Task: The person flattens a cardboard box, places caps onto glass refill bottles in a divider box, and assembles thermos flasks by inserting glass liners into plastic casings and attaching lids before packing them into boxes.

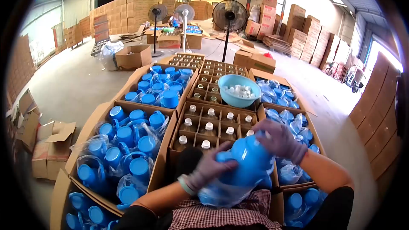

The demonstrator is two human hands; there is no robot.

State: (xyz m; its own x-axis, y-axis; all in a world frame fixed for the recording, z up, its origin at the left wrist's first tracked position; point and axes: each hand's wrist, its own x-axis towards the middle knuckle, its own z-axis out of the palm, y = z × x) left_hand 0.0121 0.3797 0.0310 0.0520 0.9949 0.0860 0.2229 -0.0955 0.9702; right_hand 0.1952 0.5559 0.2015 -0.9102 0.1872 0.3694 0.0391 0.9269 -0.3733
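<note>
A large blue plastic jug (248,158) with a clear bag around its lower part is tilted against my lap. My gloved left hand (211,167) grips its left side, with the thumb across the front. At the jug's upper end my gloved right hand (280,141) is closed with bent fingers; whether anything small is inside them is hidden. Just beyond is a divided carton (175,134) of bottles with white caps (209,126). To the left, a carton holds blue handled jugs (125,135), some in clear bags.
A light-blue basin (239,98) of white caps rests on cartons ahead. More bagged blue pieces (296,124) fill cartons on the right. Three standing fans (229,15), a person (174,20) and stacked boxes (117,15) are farther back. An opened carton (53,149) lies on the left floor.
</note>
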